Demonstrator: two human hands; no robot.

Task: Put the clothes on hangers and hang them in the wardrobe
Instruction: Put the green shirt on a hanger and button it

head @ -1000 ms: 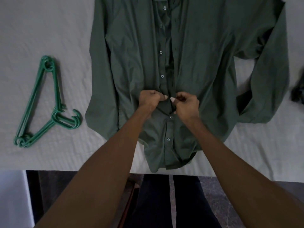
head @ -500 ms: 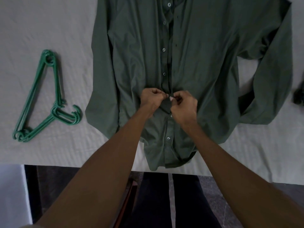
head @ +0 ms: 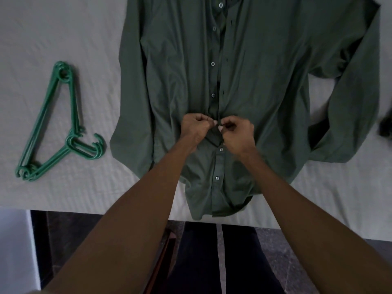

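A dark green long-sleeved shirt (head: 265, 77) lies flat on the white bed, hem towards me, collar out of view at the top. My left hand (head: 196, 128) pinches the button edge of its front placket. My right hand (head: 237, 133) pinches the buttonhole edge right beside it, fingertips of both hands almost touching. Below my hands two buttons sit fastened; above them the front lies apart with several buttons showing. A stack of green plastic hangers (head: 57, 128) lies on the bed to the left of the shirt.
The white bed sheet (head: 63, 35) covers the whole surface; its near edge runs across just below the shirt hem. A dark item (head: 387, 126) sits at the right edge of view. My legs in dark trousers and a dark floor show below.
My two hands have drawn closer together on the placket, bringing its two edges together. The shirt and hangers lie where they were; the view has shifted slightly.
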